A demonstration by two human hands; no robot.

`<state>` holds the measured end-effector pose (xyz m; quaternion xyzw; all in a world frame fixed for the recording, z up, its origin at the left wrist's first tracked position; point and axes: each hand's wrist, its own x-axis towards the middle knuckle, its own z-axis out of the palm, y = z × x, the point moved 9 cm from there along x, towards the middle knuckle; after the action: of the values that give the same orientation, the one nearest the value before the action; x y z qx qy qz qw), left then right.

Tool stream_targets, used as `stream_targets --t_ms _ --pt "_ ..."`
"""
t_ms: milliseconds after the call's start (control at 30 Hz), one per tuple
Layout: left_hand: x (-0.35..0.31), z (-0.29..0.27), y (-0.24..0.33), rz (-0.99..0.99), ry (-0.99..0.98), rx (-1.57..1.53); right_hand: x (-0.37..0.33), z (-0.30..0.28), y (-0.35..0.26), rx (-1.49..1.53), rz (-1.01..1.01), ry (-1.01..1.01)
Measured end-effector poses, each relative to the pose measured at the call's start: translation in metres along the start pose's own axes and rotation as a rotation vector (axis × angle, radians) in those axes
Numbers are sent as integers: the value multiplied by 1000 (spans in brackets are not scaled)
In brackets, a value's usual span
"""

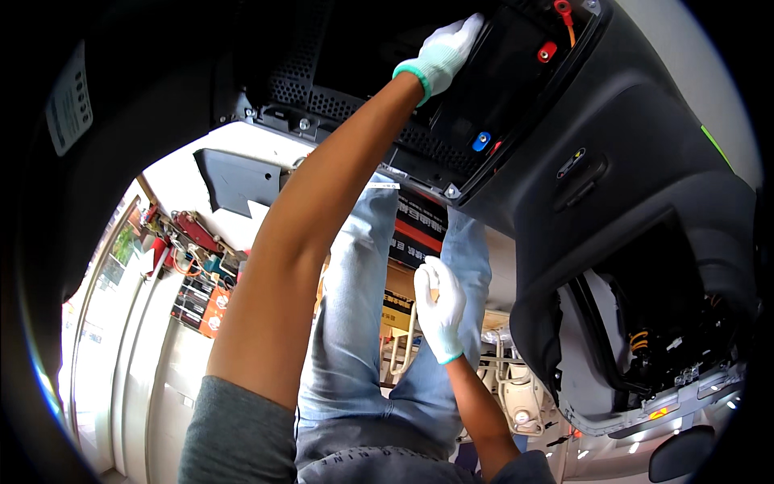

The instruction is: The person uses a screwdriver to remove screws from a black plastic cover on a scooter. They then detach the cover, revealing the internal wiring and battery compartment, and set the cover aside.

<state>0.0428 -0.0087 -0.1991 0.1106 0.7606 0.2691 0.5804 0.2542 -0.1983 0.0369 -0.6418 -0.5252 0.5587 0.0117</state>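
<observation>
At the far left we note a white label [71, 105] on a dark panel. Right of it and nearer lies a cluttered heap of tools [197, 234], with boxes in black and orange [197, 305] just below. A flat grey panel [234, 179] with a small hole lies between these and the person's left arm.

The left arm crosses to the far side, past a perforated black plate [343, 103]. We find the gloved left hand [442, 55] at the left edge of a black box [506, 85], fingers extended to the far right. Its fingertips merge into dark surroundings; we cannot tell whether its grip is wide, narrow or closed on that edge.

The black box sits in the far bay, right of centre. We record a blue terminal [481, 142] on its near end and a red terminal [547, 52] on its far right, with an orange cable [572, 35] beyond.

Nearer, the gloved right hand [445, 319] is raised between the jeans-clad legs [347, 323], its grip loosely curled, with a gap between thumb and fingers. Rightmost we see a dark door panel [580, 121].
</observation>
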Motion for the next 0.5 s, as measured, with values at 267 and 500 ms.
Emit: stream_targets --t_ms 267,500 --pt "-10 -3 44 624 -29 229 6 -34 21 34 143 -144" --pt "-43 -27 77 717 135 391 -1 -55 66 -113 84 -278"
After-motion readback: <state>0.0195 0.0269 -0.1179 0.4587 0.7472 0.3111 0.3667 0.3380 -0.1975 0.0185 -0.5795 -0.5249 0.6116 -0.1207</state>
